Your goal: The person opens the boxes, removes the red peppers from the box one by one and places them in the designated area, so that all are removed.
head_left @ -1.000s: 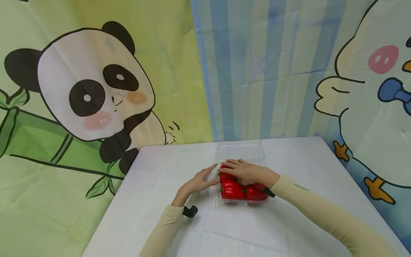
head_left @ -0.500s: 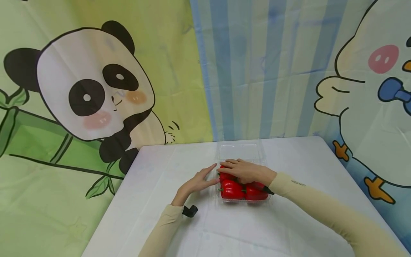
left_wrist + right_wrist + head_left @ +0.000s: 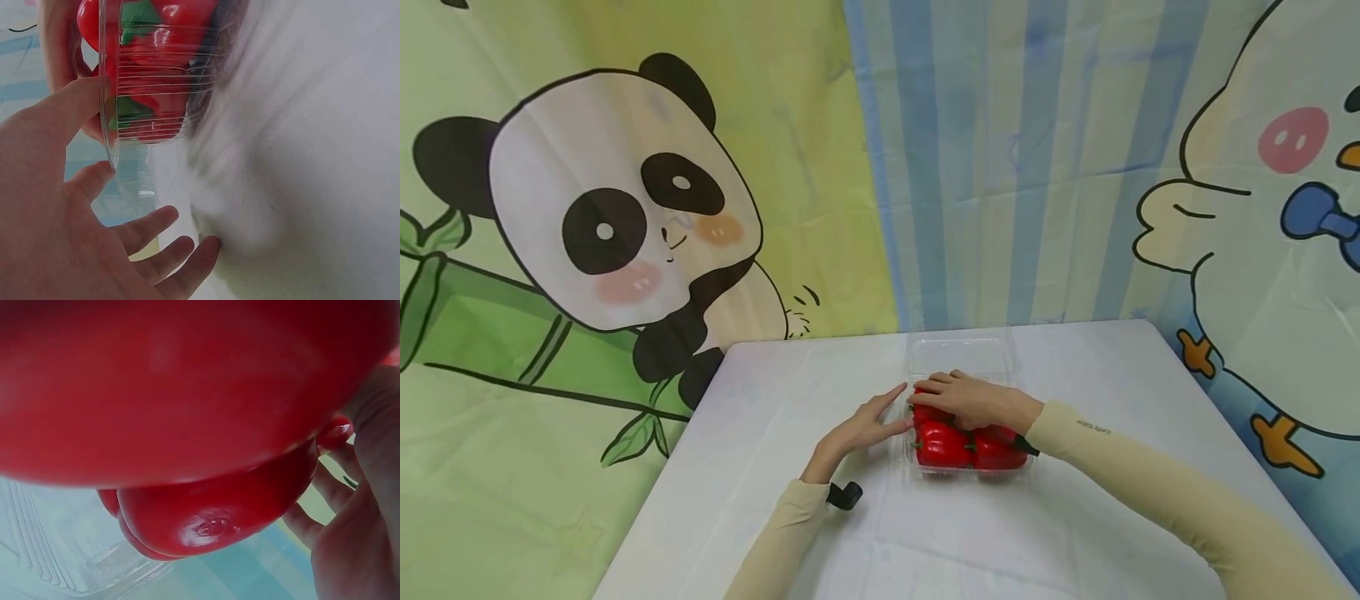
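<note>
Your L hand (image 3: 860, 428) is beside the clear plastic clamshell box (image 3: 973, 472), fingers straight & spread, grip apart; per L wrist view the thumb crosses the box's rim, clamped on nothing, w/ the lower fingers off to the side. Your R hand (image 3: 981, 404) lies over the box's rear half, fingers draped across a glossy red bell pepper at back left (image 3: 929, 413). Can't tell if that grip is clamped on it or just resting: the R wrist view is mostly filled by red skin, w/ fingers showing behind, spaced apart. Two more shiny red bell peppers sit side by side in the front row, one front left (image 3: 943, 444) w/ a green stem facing L, the other front right (image 3: 997, 452). Back-right spot is mostly under your R hand, so total count n/a. Box stands on the white tabletop (image 3: 805, 383), its clear flat lid (image 3: 962, 356) folded back at the far side. Progress, my read: loading looks nearly or fully done, as the front row's filled & the back left's taken; prob. only the back-left pepper's seating is in hand. Left undone, as far as I can see: lid's open, not yet over the peppers.
</note>
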Motion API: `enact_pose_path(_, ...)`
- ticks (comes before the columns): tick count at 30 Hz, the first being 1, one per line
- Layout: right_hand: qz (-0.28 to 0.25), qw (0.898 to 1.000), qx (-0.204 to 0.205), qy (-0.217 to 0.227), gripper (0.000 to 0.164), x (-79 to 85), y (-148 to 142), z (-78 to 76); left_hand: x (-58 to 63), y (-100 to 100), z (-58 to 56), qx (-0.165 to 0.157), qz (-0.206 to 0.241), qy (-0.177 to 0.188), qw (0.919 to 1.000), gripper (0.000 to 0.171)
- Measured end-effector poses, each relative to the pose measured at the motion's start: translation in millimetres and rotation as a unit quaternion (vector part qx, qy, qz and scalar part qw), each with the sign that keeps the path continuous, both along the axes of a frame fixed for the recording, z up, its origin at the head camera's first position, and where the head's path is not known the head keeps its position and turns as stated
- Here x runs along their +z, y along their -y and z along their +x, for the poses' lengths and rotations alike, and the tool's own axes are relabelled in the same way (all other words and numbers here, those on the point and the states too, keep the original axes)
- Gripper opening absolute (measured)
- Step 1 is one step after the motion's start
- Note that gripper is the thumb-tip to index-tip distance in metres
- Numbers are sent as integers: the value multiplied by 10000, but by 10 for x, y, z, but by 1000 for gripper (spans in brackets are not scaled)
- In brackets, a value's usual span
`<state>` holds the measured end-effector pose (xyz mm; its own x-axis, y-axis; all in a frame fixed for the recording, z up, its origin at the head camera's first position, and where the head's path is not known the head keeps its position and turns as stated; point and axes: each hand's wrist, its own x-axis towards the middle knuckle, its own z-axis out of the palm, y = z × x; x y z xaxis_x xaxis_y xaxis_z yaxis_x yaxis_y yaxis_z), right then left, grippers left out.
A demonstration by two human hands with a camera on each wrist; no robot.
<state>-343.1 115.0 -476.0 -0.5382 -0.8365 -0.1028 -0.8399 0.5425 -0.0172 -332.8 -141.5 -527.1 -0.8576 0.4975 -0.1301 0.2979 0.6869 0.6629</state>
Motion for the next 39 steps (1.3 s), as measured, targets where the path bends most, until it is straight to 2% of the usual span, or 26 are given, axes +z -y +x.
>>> enact_pose_path(12,-49,9998,37,202,81,21,-27,-5,-12,-42,45,46,51,59,10000,81)
enact_pose_path(22,-421,9986,26,325,79,135,-40,-15,10,-28,35,37,-13,-18,10000,79)
enact_pose_path(32,-466,9986,183,180,78,187,-57,-16,14,-7,52,98,-8,6,10000,80)
enact_pose_path(39,-495,9983,-17,309,82,224,-62,-8,3,-4,33,112,-64,42,9999,80)
